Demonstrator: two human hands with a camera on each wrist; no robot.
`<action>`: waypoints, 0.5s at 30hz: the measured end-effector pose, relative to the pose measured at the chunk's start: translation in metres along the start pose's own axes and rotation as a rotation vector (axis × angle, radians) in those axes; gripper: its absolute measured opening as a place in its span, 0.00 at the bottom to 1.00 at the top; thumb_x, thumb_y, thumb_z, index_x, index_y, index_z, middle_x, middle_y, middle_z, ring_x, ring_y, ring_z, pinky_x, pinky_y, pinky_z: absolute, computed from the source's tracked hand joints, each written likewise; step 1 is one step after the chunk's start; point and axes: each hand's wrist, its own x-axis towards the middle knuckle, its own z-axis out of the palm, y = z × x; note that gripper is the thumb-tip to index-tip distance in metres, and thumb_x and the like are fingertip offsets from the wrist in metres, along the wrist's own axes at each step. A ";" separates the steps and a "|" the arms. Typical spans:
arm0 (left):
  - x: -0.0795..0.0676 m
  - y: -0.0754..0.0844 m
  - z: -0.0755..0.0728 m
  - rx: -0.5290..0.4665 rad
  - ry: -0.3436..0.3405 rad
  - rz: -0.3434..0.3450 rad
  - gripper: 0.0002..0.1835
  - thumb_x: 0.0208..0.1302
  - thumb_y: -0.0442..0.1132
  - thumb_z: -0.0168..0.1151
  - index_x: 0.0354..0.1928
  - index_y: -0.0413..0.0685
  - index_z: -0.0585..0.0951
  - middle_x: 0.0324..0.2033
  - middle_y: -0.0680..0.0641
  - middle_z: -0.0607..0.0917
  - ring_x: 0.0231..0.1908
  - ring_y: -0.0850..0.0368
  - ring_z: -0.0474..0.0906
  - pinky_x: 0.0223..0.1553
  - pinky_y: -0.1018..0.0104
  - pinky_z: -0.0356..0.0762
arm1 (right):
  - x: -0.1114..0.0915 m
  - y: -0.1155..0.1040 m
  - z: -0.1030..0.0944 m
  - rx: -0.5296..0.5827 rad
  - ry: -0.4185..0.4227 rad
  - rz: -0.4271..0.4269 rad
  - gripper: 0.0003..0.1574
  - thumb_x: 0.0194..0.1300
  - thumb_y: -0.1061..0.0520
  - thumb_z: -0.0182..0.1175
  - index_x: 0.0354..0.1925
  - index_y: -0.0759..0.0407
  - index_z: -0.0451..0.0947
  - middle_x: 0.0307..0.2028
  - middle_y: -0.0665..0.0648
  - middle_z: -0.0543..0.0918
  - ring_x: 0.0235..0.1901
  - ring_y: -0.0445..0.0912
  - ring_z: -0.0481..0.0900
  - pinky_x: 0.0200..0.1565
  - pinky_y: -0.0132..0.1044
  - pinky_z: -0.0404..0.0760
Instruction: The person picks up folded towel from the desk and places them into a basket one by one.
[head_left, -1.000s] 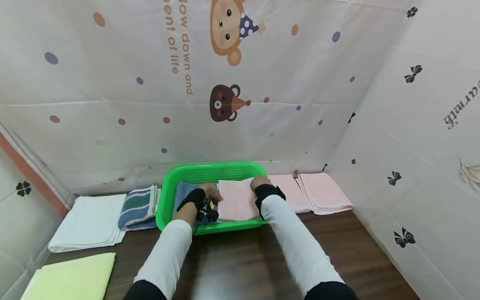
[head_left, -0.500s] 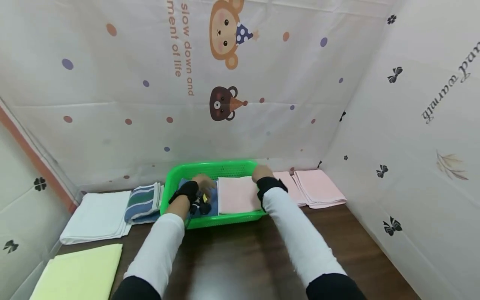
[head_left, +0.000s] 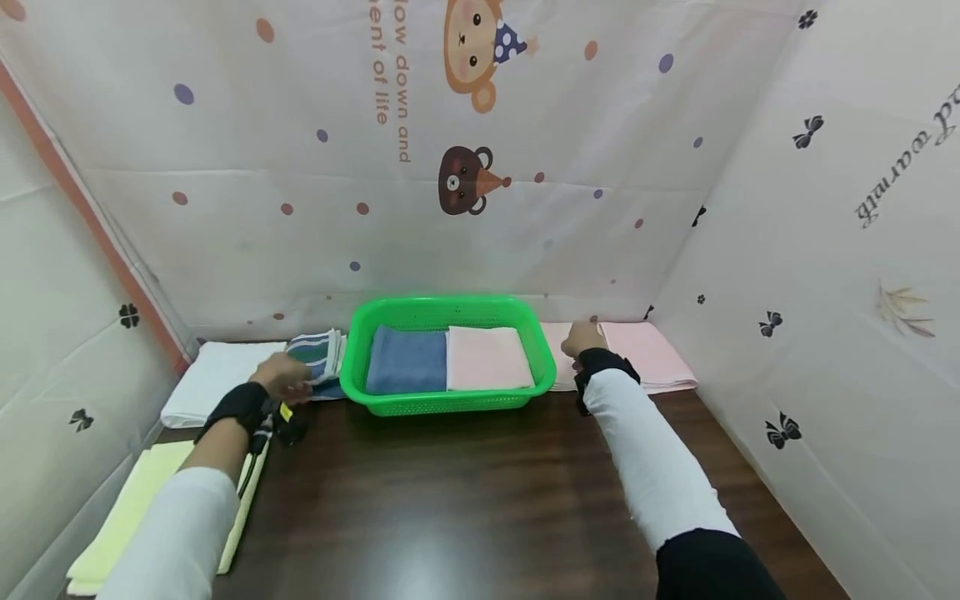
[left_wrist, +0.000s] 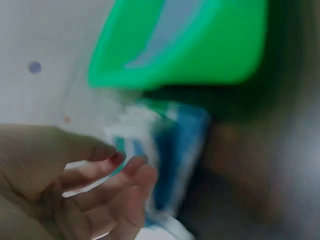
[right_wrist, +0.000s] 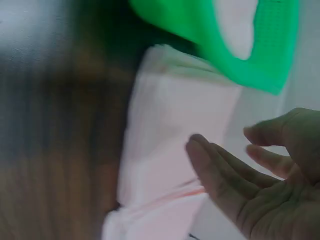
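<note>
A green plastic basket (head_left: 429, 406) stands by the back wall, holding a folded blue towel (head_left: 407, 360) and, beside it, a folded pink towel (head_left: 489, 358). My left hand (head_left: 281, 377) is over the striped towel (head_left: 315, 350), left of the basket; in the left wrist view its fingers (left_wrist: 132, 200) are loosely bent with nothing held. On the other side, my right hand (head_left: 583, 338) hovers over a folded pink towel stack (right_wrist: 175, 120) beside the basket. The right wrist view shows its thumb and fingers (right_wrist: 207, 160) spread apart, holding nothing.
More folded pink towels (head_left: 648, 354) lie at the far right. A white folded towel (head_left: 213, 383) is at the back left, with a pale yellow one (head_left: 123, 517) nearer the front. Printed sheets (head_left: 300, 108) line the walls around the dark wooden table (head_left: 420, 492).
Both hands have left the basket: the left moved left to the striped towel, the right moved right above the pink towels. The blue and pink towels inside now show uncovered.
</note>
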 end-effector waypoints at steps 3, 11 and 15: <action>-0.005 -0.023 0.010 -0.019 -0.118 0.009 0.20 0.73 0.34 0.50 0.52 0.18 0.73 0.25 0.43 0.87 0.24 0.57 0.84 0.33 0.62 0.86 | 0.006 0.017 0.018 0.008 0.003 -0.096 0.28 0.65 0.66 0.48 0.61 0.78 0.71 0.51 0.76 0.81 0.31 0.55 0.86 0.35 0.41 0.86; -0.005 -0.044 0.053 0.163 -0.176 0.135 0.17 0.75 0.35 0.53 0.52 0.23 0.77 0.35 0.34 0.83 0.35 0.42 0.86 0.42 0.48 0.87 | 0.024 0.058 0.065 -0.187 -0.011 -0.282 0.28 0.77 0.61 0.47 0.70 0.71 0.66 0.66 0.74 0.74 0.67 0.69 0.71 0.68 0.61 0.72; -0.003 -0.041 0.062 0.238 -0.115 0.141 0.12 0.74 0.36 0.57 0.43 0.30 0.80 0.32 0.37 0.83 0.32 0.45 0.85 0.37 0.52 0.87 | 0.029 0.065 0.081 -0.187 -0.038 -0.305 0.29 0.81 0.55 0.45 0.73 0.65 0.65 0.70 0.72 0.71 0.71 0.68 0.67 0.70 0.64 0.68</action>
